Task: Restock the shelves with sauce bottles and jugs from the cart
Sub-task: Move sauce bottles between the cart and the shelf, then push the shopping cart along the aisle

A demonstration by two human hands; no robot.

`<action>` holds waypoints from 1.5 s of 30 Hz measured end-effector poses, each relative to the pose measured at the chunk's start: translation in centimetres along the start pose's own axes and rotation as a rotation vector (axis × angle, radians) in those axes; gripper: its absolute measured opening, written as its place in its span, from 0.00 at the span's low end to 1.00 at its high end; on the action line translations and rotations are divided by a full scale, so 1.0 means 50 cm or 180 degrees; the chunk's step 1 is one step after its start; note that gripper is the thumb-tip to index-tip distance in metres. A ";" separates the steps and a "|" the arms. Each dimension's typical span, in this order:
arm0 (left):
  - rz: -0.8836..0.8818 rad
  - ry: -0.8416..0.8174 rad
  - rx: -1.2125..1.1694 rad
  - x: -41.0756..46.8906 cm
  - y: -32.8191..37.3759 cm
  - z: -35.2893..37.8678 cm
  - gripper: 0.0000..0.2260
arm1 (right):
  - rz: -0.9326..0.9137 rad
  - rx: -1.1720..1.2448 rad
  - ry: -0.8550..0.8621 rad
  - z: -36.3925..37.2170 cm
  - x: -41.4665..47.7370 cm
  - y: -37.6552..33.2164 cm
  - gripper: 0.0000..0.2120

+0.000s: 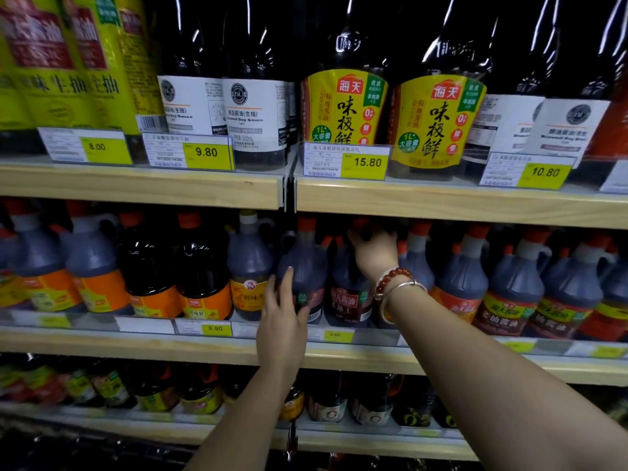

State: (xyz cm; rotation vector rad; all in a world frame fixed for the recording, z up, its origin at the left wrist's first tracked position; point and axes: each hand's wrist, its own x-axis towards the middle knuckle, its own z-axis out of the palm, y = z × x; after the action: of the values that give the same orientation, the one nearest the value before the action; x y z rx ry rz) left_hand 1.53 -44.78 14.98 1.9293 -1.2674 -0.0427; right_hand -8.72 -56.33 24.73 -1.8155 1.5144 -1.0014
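Observation:
On the middle shelf [356,356] stand two dark soy sauce jugs with red caps and dark red labels. My left hand [282,317] lies flat against the front of the left jug [304,263], fingers spread over its label. My right hand [373,249], with a red bead bracelet and a silver bangle on the wrist, reaches into the shelf and closes around the neck of the right jug [346,294], just under its cap. Both jugs stand upright on the shelf.
Jugs with orange and green labels fill the middle shelf on both sides. The top shelf [441,198] carries tall soy sauce bottles behind yellow price tags. Small bottles line the bottom shelf [373,440]. The upper shelf's edge hangs just above my right hand.

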 end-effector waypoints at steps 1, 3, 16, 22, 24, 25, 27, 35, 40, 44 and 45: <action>-0.0070 -0.0064 -0.0031 -0.004 -0.005 0.001 0.33 | -0.0060 0.0008 0.0023 -0.003 0.002 0.001 0.18; -0.0218 -0.0095 -0.0130 -0.004 -0.015 0.001 0.36 | -0.0196 0.0125 -0.0019 -0.009 0.005 0.005 0.17; -0.0554 -0.0102 -0.0226 0.006 -0.028 0.016 0.31 | -0.0529 0.0324 0.0789 0.018 -0.129 0.069 0.16; -0.0521 -0.0202 -0.0190 0.018 -0.037 0.012 0.28 | -0.0070 -0.0049 -0.0670 0.121 -0.224 0.118 0.24; -0.0586 -0.0203 -0.0234 0.023 -0.039 0.010 0.26 | 0.0017 -0.0409 -0.0736 0.132 -0.214 0.107 0.30; -0.0627 -0.0185 -0.0244 0.023 -0.038 0.011 0.25 | 0.0137 -0.0481 -0.0774 0.134 -0.210 0.102 0.32; -0.0712 -0.0145 -0.0236 0.021 -0.038 0.015 0.24 | 0.0322 -0.0480 -0.0888 0.138 -0.204 0.101 0.34; -0.0534 -0.0199 -0.0152 0.012 -0.037 0.020 0.26 | 0.0099 -0.0851 -0.1016 0.134 -0.190 0.087 0.36; -0.0318 -0.0053 -0.0222 -0.024 -0.050 0.011 0.28 | -0.0456 -0.0885 -0.0391 0.146 -0.250 0.124 0.33; -0.0837 0.0056 0.0188 -0.090 -0.091 0.000 0.24 | -0.0905 -0.1393 -0.1177 0.185 -0.358 0.210 0.28; -0.1005 0.0061 0.0321 -0.118 -0.105 -0.002 0.23 | -0.0924 -0.1509 -0.1574 0.188 -0.389 0.229 0.28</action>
State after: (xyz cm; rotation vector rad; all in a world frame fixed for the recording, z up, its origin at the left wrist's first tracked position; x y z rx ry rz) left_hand 2.59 -39.23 9.47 2.1962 -0.9578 -0.1230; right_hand -8.87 -39.95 6.57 -2.4390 1.2620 -0.2636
